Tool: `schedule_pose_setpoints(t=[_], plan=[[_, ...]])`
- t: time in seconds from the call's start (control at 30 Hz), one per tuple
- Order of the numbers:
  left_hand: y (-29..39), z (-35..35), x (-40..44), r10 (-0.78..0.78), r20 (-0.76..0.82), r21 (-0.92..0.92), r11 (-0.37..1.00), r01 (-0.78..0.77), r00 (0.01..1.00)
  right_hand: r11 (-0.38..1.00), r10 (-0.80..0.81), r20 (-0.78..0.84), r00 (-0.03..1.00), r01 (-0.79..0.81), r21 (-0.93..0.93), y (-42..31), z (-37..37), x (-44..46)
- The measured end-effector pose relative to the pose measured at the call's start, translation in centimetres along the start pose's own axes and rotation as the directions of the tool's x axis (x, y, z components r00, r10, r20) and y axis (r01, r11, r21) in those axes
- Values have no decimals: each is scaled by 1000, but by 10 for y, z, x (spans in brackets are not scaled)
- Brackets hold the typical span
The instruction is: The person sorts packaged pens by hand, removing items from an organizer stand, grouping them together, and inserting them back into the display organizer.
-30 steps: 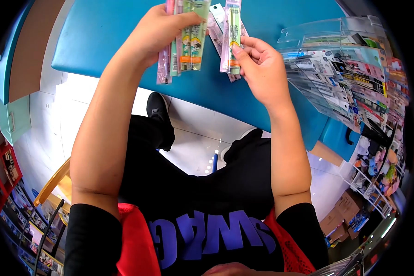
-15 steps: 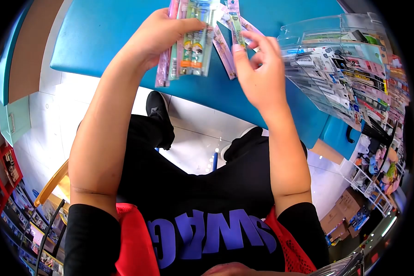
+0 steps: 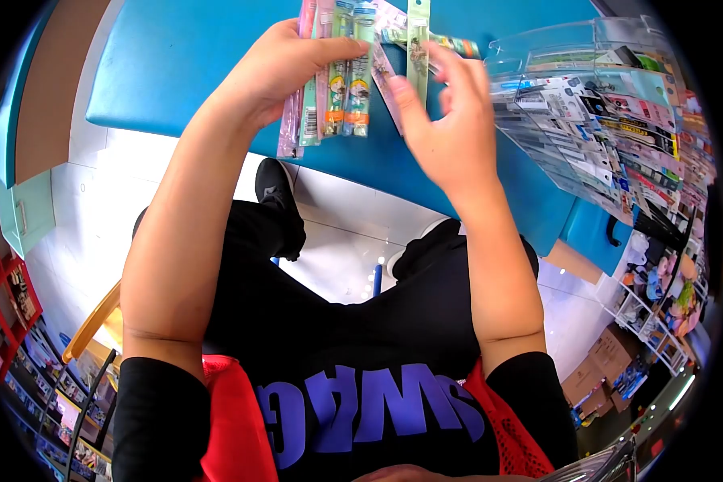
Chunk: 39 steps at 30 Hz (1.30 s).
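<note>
Green packet (image 3: 418, 40): just past 12 o'clock in my view, between the right thumb and fingers; its long axis runs 12 to 6, holed end toward 12.
Packet fan (image 3: 337, 96): just short of 12 o'clock; I see long axes near 12 to 6, upper ends leaning slightly toward 1.
Sleeve print: slim, shiny sleeves in pink and green; the two green ones on the 3 o'clock side carry cartoon figures and orange bands low down.
Left hand (image 3: 285, 68): closed, thumb across the fan, gripping it.
Right hand (image 3: 454, 132): half open, thumb and fingers parted; I cannot tell whether it grips.
Blue table (image 3: 193, 64): beneath both hands, with a pink packet (image 3: 386, 72) lying 11 to 5.
Clear rack (image 3: 530, 48): at 2 o'clock, full of packaged goods.
Blur and edges: right fingertips smeared; fan tops cut off by my upper edge; small lettering unreadable.
</note>
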<state>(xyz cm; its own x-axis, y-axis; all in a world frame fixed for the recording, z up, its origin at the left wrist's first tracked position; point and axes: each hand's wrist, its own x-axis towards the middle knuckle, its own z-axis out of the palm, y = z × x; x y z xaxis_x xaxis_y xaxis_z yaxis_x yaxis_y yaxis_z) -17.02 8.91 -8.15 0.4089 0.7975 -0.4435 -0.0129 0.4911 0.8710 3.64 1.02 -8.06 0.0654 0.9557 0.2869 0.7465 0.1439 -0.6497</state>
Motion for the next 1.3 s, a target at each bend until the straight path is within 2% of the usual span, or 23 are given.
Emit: schedule_pose_setpoints(t=[0.03, 0.07, 0.13, 0.23, 0.37, 0.4, 0.43, 0.47, 0.5, 0.57, 0.6, 0.63, 0.7, 0.83, 0.93, 1.03, 1.13, 1.17, 1.2, 1.3], plan=[[-1, 1, 1, -1, 28, -27, 1000, 2, 1000, 989, 116, 204, 972, -132, 67, -10, -4, -1], [0, 3, 0, -7, 36, -14, 1000, 8, 999, 899, 229, 366, 902, -341, 277, -15, 0, -5], [2, 6, -2, -18, 59, 14, 1000, 17, 998, 761, 258, 449, 855, -467, 451, -11, 14, -12], [4, 6, -5, -31, 24, 57, 998, 29, 999, 702, 285, 428, 858, -491, 516, -7, 15, -19], [16, -1, -11, -101, -63, 195, 974, 112, 993, 778, 297, 399, 868, -462, 425, 9, 5, -9], [15, -1, -11, -79, -78, 199, 975, 93, 994, 921, 231, 211, 950, -283, 268, 7, 2, -6], [14, 0, -11, -57, -92, 205, 976, 75, 994, 992, 111, 37, 993, -113, 62, 3, -2, -2], [13, 0, -10, -34, -106, 213, 976, 56, 994, 995, 91, 11, 996, -91, 35, 1, -3, -2], [9, -1, -8, -44, -48, 162, 985, 51, 998, 997, 71, -14, 997, -71, 7, -1, -4, -1], [-1, -3, -2, -55, 68, 59, 997, 51, 996, 893, 247, 226, 942, -312, 325, -5, -4, -4], [-2, 1, -2, -50, 112, -80, 995, 59, 992, 780, 294, 361, 885, -440, 445, -8, -3, -7], [-2, 9, -4, -40, 154, -215, 974, 73, 987, 700, 315, 461, 830, -531, 478, -18, -5, -6], [-8, 13, -1, 7, 243, -415, 904, 98, 970, 714, 304, 454, 837, -516, 473, -15, 6, -17], [-17, 22, 0, 102, 153, -428, 903, -27, 983, 739, 305, 453, 838, -508, 442, -20, 4, -15], [-10, 32, -8, 99, 82, -421, 905, -55, 992, 705, 288, 394, 873, -472, 529, -17, 9, -16], [-9, 29, -9, 87, 71, -342, 938, -58, 994, 730, 311, 393, 865, -482, 484, -15, 5, -13], [-9, 18, -10, 9, 39, -304, 953, 3, 999, 705, 358, 370, 858, -508, 495, -4, -1, -7], [-7, 18, -12, 22, 25, -298, 954, -13, 999, 702, 339, 370, 865, -494, 512, 1, -2, -5], [-6, 19, -13, 36, 14, -296, 955, -30, 999, 670, 380, 421, 823, -559, 488, 1, -10, 1], [-6, 19, -14, 50, -5, -279, 959, -49, 999, 717, 385, 427, 818, -557, 420, 17, -14, 5]])
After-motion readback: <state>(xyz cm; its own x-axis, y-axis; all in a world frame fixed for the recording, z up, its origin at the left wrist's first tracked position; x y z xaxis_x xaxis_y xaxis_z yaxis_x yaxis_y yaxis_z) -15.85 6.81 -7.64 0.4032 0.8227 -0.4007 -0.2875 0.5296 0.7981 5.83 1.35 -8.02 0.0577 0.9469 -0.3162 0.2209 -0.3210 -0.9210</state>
